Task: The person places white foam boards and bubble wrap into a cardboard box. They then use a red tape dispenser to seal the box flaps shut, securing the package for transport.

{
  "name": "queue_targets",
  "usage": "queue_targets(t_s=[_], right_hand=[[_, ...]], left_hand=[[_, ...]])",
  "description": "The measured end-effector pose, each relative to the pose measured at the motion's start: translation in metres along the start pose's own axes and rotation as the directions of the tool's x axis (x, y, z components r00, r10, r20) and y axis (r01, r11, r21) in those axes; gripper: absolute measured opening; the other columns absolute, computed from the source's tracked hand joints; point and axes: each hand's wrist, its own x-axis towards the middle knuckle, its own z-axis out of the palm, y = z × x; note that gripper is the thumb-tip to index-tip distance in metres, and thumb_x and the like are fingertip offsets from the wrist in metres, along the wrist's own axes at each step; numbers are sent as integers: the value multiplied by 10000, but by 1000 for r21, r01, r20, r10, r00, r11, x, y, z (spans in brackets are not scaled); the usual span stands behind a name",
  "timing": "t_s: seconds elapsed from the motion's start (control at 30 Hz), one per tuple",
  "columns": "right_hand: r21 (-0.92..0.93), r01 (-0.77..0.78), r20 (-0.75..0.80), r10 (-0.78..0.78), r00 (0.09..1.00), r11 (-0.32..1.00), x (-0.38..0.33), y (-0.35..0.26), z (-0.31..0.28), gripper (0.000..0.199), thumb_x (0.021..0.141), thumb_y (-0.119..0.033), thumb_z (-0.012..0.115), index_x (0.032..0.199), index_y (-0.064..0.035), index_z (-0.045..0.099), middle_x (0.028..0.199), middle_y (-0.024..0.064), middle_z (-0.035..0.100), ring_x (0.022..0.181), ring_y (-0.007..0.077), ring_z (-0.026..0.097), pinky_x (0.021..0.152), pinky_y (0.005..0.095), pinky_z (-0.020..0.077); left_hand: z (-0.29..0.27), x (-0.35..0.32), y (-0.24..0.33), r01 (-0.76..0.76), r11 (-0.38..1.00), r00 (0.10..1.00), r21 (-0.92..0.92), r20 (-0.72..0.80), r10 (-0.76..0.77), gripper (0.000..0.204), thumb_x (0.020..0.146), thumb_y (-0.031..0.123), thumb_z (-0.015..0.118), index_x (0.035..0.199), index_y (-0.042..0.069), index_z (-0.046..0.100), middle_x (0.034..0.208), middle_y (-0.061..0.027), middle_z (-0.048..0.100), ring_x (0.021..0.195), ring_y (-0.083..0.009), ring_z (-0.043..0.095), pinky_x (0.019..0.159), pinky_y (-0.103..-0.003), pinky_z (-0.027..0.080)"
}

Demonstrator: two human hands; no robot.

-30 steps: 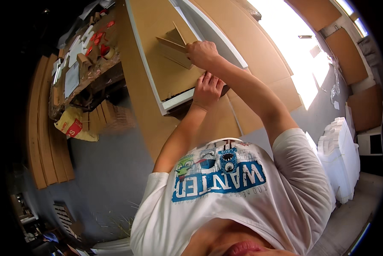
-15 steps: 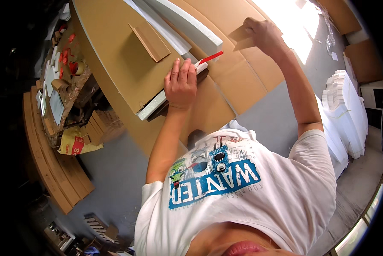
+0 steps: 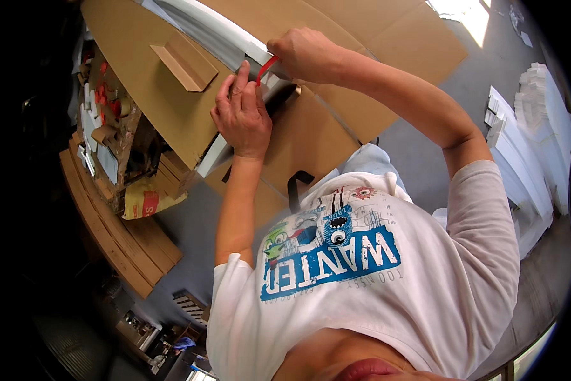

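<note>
A narrow red strip (image 3: 266, 70) curves between my two hands at the edge of a large cardboard sheet (image 3: 145, 70). My right hand (image 3: 307, 56) is closed at its upper end, seemingly gripping it, though the fingertips are hidden. My left hand (image 3: 242, 117) lies over the sheet's edge with fingers stretched and apart; the strip's lower end meets its fingers. White foam edging (image 3: 217, 154) shows beneath the sheet, below the left hand. A long white foam piece (image 3: 218, 22) runs up from near the right hand. A folded cardboard angle piece (image 3: 183, 61) rests on the sheet.
More flat cardboard (image 3: 387, 38) spreads on the far right. White foam pieces (image 3: 520, 146) stand stacked at right. At left are a cluttered bench (image 3: 110, 127), a yellow bag (image 3: 149, 200) and long cardboard pieces (image 3: 117, 222) on the grey floor. A black strap (image 3: 298, 184) hangs near my waist.
My right hand has come left and nearer, from above the far cardboard to the red strip. The strip, straight before, is now bent. My left hand's fingers have spread and shifted slightly left.
</note>
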Motion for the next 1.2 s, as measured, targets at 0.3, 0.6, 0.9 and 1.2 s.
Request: queue_targets(t_s=[0.3,0.6,0.9,1.2], right_hand=[[178,-80,-71,94,993,981,-13,-3,27,173,865,-142,591,945,-14,675,804,173,682,765,308,678,672,370,537],[539,205,-162,-138,977,817,-42,57,82,669,804,-366,773,1390,-177,510,1078,62,668,970,178,623,846,302,504],[232,141,-348,-54,936,962,-30,51,143,717,710,-365,814,1308,-100,520,1080,122,662,877,350,657,737,414,538],[195,-57,-300,115,947,979,-36,36,151,533,772,-380,765,1085,-27,517,1008,164,628,915,360,632,747,437,524]], left_hand=[[10,6,6,46,999,998,1,-33,-46,54,941,145,552,929,97,574,1260,56,638,1156,-279,556,908,-415,414],[14,17,-11,-58,995,990,-76,126,67,97,951,156,513,986,93,578,1266,32,629,1241,-262,526,1044,-468,341],[12,20,-13,23,969,995,-248,100,2,149,994,210,492,1028,107,594,1211,22,658,1201,-288,556,1028,-493,346],[15,21,-2,-97,994,988,-56,118,103,444,872,446,661,1241,207,593,1220,24,606,1199,-262,535,1025,-467,353]])
